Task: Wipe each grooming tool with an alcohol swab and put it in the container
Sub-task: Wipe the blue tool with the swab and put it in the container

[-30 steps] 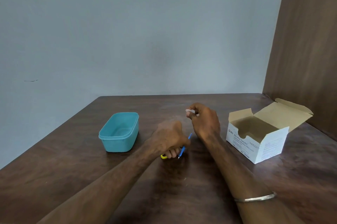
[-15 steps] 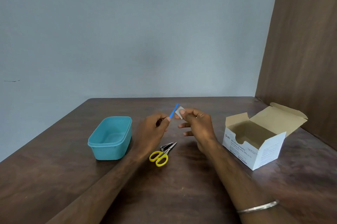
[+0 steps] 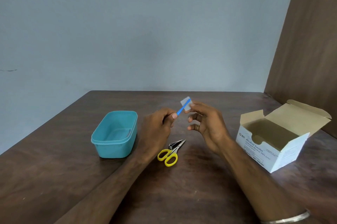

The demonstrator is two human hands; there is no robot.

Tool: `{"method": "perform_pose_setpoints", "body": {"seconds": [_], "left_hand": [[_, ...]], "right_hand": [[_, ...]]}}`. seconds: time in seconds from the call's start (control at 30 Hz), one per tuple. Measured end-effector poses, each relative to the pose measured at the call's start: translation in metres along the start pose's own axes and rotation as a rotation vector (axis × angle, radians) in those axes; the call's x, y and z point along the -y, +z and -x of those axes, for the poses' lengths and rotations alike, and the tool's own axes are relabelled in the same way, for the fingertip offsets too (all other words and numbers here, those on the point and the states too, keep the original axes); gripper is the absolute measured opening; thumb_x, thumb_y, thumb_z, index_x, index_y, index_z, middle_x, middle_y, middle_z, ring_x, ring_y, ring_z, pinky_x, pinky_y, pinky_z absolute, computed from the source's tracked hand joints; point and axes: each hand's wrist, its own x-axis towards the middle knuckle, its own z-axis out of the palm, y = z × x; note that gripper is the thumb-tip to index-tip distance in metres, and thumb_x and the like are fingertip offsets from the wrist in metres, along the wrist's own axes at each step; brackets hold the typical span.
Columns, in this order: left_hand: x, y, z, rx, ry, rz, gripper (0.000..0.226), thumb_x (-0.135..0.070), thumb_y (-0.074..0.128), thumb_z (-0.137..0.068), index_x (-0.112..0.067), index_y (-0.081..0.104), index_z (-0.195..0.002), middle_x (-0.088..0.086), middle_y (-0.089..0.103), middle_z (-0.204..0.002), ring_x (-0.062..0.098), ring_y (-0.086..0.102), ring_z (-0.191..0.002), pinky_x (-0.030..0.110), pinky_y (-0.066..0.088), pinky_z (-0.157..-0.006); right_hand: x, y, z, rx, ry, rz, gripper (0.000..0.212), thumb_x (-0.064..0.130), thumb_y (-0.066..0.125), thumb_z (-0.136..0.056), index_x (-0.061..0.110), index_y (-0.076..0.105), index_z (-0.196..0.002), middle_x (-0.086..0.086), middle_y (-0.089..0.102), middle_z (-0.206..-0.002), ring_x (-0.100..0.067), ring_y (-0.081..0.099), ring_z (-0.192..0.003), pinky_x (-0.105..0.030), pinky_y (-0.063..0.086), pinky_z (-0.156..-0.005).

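A teal plastic container (image 3: 114, 134) stands open on the left part of the dark wooden tabletop (image 3: 54, 178); something small lies inside it by its right wall, too small to make out. Just to its right, the left hand (image 3: 156, 128) is raised above the tabletop with its fingers curled, pinching the lower end of a thin blue stick (image 3: 182, 107) between thumb and fingertips. The stick slants up to the right, and its upper end lies across a small white swab (image 3: 186, 104). The right hand (image 3: 207, 123) holds that swab at its fingertips, thumb and forefinger pinching it, while the other fingers are loosely bent; a ring shows on one of them. Below and between the two hands, a pair of scissors (image 3: 170, 153) with yellow handles lies flat on the tabletop, blades pointing up to the right, with metal nail clippers (image 3: 175, 144) touching the blades. Well to the right sits a white cardboard box (image 3: 273, 147) marked Alcohol Swabs, its lid flaps open. A metal bangle (image 3: 286, 218) circles the right wrist at the bottom edge.
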Motion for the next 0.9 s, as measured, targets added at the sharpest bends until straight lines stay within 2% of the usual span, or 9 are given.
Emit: {"method": "perform_pose_setpoints", "body": {"seconds": [0.07,0.13,0.23,0.33,0.5,0.6,0.67,0.77,0.9], "left_hand": [[0.000,-0.002,0.001,0.007,-0.008,0.021,0.017,-0.025,0.055,-0.098,-0.021,0.069,-0.089,-0.009,0.060,-0.067,0.015,0.062,-0.065,0.046,0.056,-0.064],[0.001,-0.003,0.001,0.014,-0.011,0.035,0.017,-0.026,0.054,-0.097,-0.024,0.068,-0.088,-0.009,0.060,-0.065,0.015,0.062,-0.060,0.047,0.056,-0.062],[0.002,-0.003,0.002,0.024,-0.003,0.031,0.017,-0.027,0.055,-0.097,-0.027,0.067,-0.085,-0.009,0.059,-0.063,0.013,0.061,-0.053,0.047,0.056,-0.058],[0.001,-0.004,0.003,0.033,0.033,-0.005,0.019,-0.030,0.055,-0.097,-0.024,0.067,-0.084,-0.010,0.058,-0.060,0.010,0.057,-0.053,0.046,0.055,-0.058],[-0.003,-0.002,0.006,0.041,0.010,0.024,0.015,-0.031,0.058,-0.096,-0.024,0.071,-0.099,-0.010,0.063,-0.069,0.006,0.060,-0.054,0.036,0.056,-0.058],[-0.006,0.000,0.009,0.063,-0.046,0.090,0.018,-0.027,0.065,-0.092,-0.022,0.071,-0.108,-0.008,0.068,-0.075,0.006,0.064,-0.056,0.036,0.059,-0.062],[-0.006,0.002,0.011,0.082,-0.068,0.094,0.017,-0.026,0.066,-0.091,-0.020,0.073,-0.106,-0.008,0.068,-0.073,0.006,0.065,-0.058,0.036,0.059,-0.065],[-0.007,0.001,0.011,0.064,-0.089,0.099,0.010,-0.019,0.064,-0.092,-0.021,0.074,-0.091,-0.006,0.067,-0.065,0.005,0.064,-0.057,0.030,0.059,-0.062],[-0.008,-0.004,0.012,0.083,-0.156,0.181,0.021,-0.012,0.061,-0.094,-0.025,0.072,-0.081,-0.002,0.066,-0.062,0.012,0.063,-0.056,0.033,0.057,-0.060]], "right_hand": [[0.000,-0.001,0.000,0.038,-0.014,0.007,0.027,0.003,0.050,-0.090,-0.001,0.072,-0.107,-0.011,0.071,-0.090,-0.018,0.051,-0.065,-0.034,0.047,-0.053],[0.002,-0.002,0.001,0.065,-0.026,0.023,0.026,0.002,0.052,-0.090,-0.001,0.072,-0.107,-0.011,0.072,-0.091,-0.018,0.052,-0.065,-0.034,0.048,-0.054],[0.002,-0.002,0.001,0.086,-0.040,0.031,0.021,0.018,0.069,-0.088,0.005,0.075,-0.103,-0.008,0.071,-0.087,-0.016,0.052,-0.061,-0.033,0.050,-0.054],[0.000,-0.002,0.002,0.056,-0.076,0.066,0.021,0.025,0.071,-0.086,0.009,0.078,-0.098,-0.004,0.069,-0.080,-0.015,0.051,-0.057,-0.032,0.050,-0.053],[0.002,0.002,0.004,-0.006,-0.136,0.073,0.019,0.022,0.067,-0.092,0.007,0.076,-0.098,-0.004,0.067,-0.076,-0.017,0.049,-0.053,-0.032,0.049,-0.053],[0.003,0.005,0.004,-0.079,-0.170,0.050,0.020,0.024,0.067,-0.093,0.006,0.076,-0.093,-0.004,0.064,-0.074,-0.018,0.047,-0.049,-0.031,0.047,-0.051],[0.003,0.006,0.005,-0.098,-0.179,0.049,0.020,0.024,0.067,-0.093,0.006,0.076,-0.092,-0.004,0.062,-0.072,-0.018,0.046,-0.049,-0.031,0.047,-0.051],[0.001,0.009,0.006,-0.056,-0.180,0.057,0.018,0.023,0.067,-0.094,0.009,0.076,-0.088,-0.006,0.058,-0.070,-0.017,0.045,-0.050,-0.031,0.047,-0.051],[-0.003,0.014,0.008,0.020,-0.191,0.069,0.017,0.018,0.063,-0.096,0.012,0.074,-0.084,-0.006,0.053,-0.068,-0.014,0.043,-0.051,-0.030,0.048,-0.052]]}}
